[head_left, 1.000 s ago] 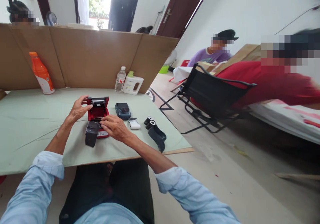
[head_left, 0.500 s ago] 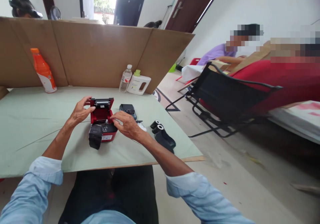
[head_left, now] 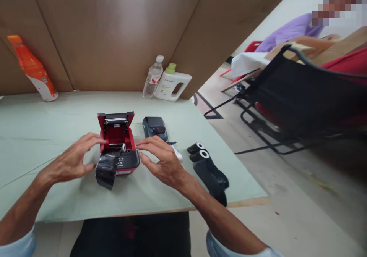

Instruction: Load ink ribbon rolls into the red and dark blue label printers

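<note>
A small red and black printer [head_left: 133, 158] stands on the table with its lid [head_left: 116, 120] raised. Inside its red bay a small white roll [head_left: 124, 147] shows at the right. A crinkled strip of shiny black film [head_left: 105, 172] hangs over its front left corner. My left hand [head_left: 76, 157] is at the printer's left side, thumb and fingers apart, fingertips close to the wall. On the other side my right hand [head_left: 163, 160] is open, its fingertips at the right wall; whether they touch it I cannot tell. Neither hand grips anything.
A black handheld device [head_left: 155, 128] and a partly hidden white item [head_left: 177, 152] lie right of the printer. Two rolls of black film [head_left: 210, 173] lie near the table's right edge. An orange bottle [head_left: 37, 73], a clear bottle [head_left: 153, 79] and a white jug [head_left: 172, 85] stand before a cardboard screen [head_left: 114, 35].
My left hand has let go of the raised lid and dropped to the printer's left side. My right hand has drawn back from the bay to the right side. The view has tilted down.
</note>
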Demonstrator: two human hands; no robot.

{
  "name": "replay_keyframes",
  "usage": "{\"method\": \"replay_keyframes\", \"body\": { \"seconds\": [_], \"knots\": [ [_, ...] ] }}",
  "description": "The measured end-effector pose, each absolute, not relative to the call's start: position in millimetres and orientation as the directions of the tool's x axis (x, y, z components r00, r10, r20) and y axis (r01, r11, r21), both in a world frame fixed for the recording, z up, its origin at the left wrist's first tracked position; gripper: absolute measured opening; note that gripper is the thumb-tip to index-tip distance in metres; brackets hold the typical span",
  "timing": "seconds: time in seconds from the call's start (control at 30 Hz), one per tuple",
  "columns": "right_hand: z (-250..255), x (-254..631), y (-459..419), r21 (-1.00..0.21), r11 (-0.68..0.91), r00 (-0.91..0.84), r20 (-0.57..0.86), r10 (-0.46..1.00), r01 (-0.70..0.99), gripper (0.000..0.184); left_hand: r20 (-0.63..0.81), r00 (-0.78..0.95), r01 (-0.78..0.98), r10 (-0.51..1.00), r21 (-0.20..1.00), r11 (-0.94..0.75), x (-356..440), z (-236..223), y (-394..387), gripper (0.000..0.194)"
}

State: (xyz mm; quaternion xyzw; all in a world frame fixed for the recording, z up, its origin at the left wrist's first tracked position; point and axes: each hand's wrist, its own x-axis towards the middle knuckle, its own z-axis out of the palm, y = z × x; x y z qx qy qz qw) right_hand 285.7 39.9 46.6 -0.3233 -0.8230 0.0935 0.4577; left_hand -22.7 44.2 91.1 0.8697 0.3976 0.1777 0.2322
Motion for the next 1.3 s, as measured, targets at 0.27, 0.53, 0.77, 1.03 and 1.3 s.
{"method": "replay_keyframes", "body": {
  "seconds": [0.27, 0.53, 0.77, 1.03, 1.3],
  "knots": [
    [64.8, 285.8, 63.9, -0.462, 0.754, -0.527, 0.540, 0.657, 0.467, 0.015, 0.244, 0.671, 0.573, 0.700, 0.429, -0.698, -10.0, 86.9, 32.1, 0.059],
    [102.2, 261.0, 84.3, -0.391, 0.635, -0.687, 0.011, 0.727, 0.666, 0.014, 0.384, 0.511, 0.433, 0.769, 0.659, -0.616, -8.7, 92.2, 39.1, 0.027],
    [113.9, 232.8, 94.6, -0.203, 0.651, -0.682, -0.186, 0.707, 0.731, 0.015, 0.424, 0.386, 0.367, 0.820, 0.745, -0.558, 8.6, 97.7, 47.6, 0.015],
    [120.2, 220.1, 99.1, -0.214, 0.608, -0.644, -0.229, 0.730, 0.765, 0.012, 0.414, 0.363, 0.385, 0.835, 0.749, -0.539, 8.1, 96.9, 53.1, 0.014],
    [103.0, 226.3, 95.7, -0.235, 0.529, -0.570, -0.161, 0.806, 0.815, 0.017, 0.441, 0.324, 0.361, 0.837, 0.760, -0.540, 19.2, 104.2, 54.4, 0.018]
  ]
}}
